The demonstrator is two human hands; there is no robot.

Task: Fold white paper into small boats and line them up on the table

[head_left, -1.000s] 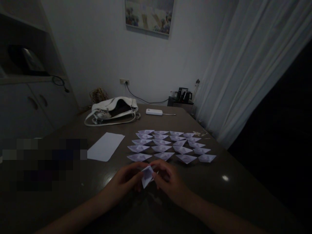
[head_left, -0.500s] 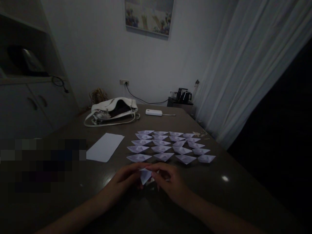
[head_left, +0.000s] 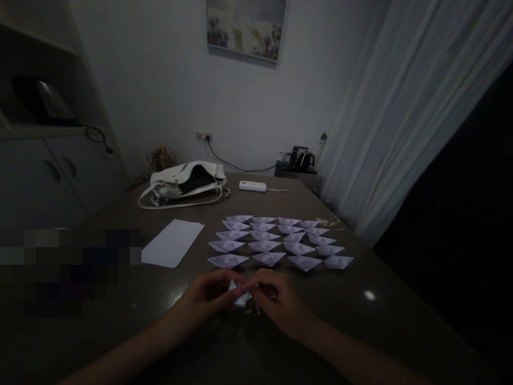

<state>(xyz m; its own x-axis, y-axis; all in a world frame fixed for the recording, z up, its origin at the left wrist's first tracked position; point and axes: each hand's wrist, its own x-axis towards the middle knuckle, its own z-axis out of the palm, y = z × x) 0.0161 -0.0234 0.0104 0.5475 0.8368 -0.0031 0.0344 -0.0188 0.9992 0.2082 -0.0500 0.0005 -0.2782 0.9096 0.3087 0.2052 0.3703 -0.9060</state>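
Note:
A small piece of folded white paper (head_left: 241, 300) is pinched between my two hands, low over the near part of the table. My left hand (head_left: 208, 295) is closed on its left side, thumb in front and fingers behind. From the right, my right hand (head_left: 276, 298) grips it, with the index finger lying across its top. Fingers hide much of the paper. Just beyond my hands, several folded paper boats (head_left: 269, 259) stand in rows. To their left lies a stack of plain white paper (head_left: 174, 243).
A white handbag (head_left: 188, 174) rests at the table's back left. Right of it lies a white power bank (head_left: 252, 186) with a short cable. Paper scraps (head_left: 328, 221) are near the right edge of the dark table (head_left: 385, 326). A black kettle (head_left: 305, 159) stands beyond.
The folded paper has turned and dipped slightly, so less of its pointed face shows. My right index finger has moved across its top, and my left thumb has come forward onto it.

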